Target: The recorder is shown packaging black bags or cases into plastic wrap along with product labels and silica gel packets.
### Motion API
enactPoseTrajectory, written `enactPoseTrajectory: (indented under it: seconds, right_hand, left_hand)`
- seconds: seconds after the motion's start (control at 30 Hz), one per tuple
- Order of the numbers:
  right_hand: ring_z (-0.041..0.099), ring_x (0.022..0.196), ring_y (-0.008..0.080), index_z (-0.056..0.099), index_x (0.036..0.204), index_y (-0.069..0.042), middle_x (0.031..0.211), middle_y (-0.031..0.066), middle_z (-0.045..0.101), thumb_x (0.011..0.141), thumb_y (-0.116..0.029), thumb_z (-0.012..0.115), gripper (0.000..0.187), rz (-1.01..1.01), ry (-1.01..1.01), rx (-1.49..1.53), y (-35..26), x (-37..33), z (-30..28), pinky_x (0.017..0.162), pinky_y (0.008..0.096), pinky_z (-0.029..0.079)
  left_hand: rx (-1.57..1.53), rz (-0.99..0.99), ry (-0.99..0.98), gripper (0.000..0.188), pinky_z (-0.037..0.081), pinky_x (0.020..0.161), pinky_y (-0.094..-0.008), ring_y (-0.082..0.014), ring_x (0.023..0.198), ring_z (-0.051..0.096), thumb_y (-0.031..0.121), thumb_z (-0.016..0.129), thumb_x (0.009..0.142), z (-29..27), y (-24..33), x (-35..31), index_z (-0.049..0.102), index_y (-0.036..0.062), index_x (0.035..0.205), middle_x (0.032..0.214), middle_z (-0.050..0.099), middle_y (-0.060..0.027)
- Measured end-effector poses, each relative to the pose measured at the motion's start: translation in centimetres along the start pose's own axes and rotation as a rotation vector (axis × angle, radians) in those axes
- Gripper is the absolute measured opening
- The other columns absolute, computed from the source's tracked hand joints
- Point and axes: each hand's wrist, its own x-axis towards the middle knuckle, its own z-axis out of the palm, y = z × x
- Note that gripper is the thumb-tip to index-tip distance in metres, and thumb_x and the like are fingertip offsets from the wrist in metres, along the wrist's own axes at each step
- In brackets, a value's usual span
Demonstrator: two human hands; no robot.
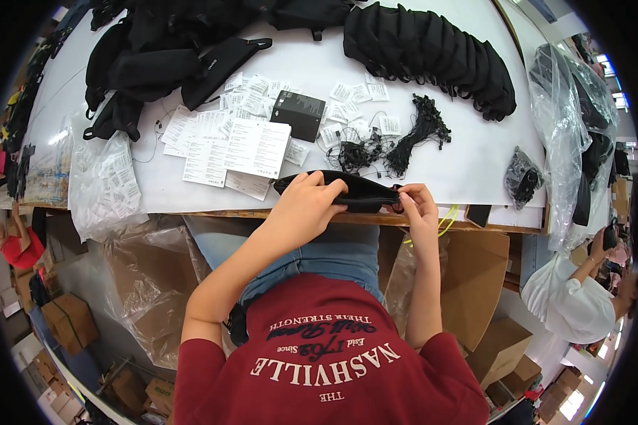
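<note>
The pouch (365,203) is black, as are the row of bags (432,53) and the bundled cords (422,131). Tabletop (468,156) white, with a brown edge (379,219); leaflets (256,145) white with fine dark print, booklet (298,115) black. Shirt (432,382) dark red with white and black lettering; jeans (344,248) light blue.

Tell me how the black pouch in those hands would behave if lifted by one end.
The black pouch is probably floppy: its mouth bows open between the left hand and right hand. It's likely light, as the right hand merely pinches one end. Its long, flattened shape should make rolling unlikely.
</note>
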Motion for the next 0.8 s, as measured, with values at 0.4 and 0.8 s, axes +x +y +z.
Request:
enactPoseTrajectory:
  seconds: [0.4,0.8]
  right_hand:
    - [0.061,0.086,0.0145,0.058,0.100,-0.003,0.108,0.0077,0.060,0.087,-0.006,0.061,0.014,-0.074,0.045,-0.384,-1.9,0.0,-1.4,0.076,0.0292,0.050]
    - [0.055,0.095,0.0287,0.068,0.083,-0.006,0.084,0.0082,0.063,0.069,-0.009,0.075,0.015,-0.514,-0.124,-0.899,-7.4,0.1,6.1,0.085,0.0388,0.040]
  left_hand:
    - [0.071,0.112,0.362,0.022,0.035,0.086,-0.0372,-0.0240,0.097,0.050,0.012,0.068,0.079,1.1,-0.2,1.9,0.061,0.0078,0.099,0.090,0.059,-0.0013]
    - [0.287,0.109,0.654,0.033,0.028,0.099,-0.0372,-0.0224,0.118,0.046,0.026,0.072,0.076,-3.1,1.9,-0.6,0.065,0.0155,0.106,0.126,0.053,-0.0052]
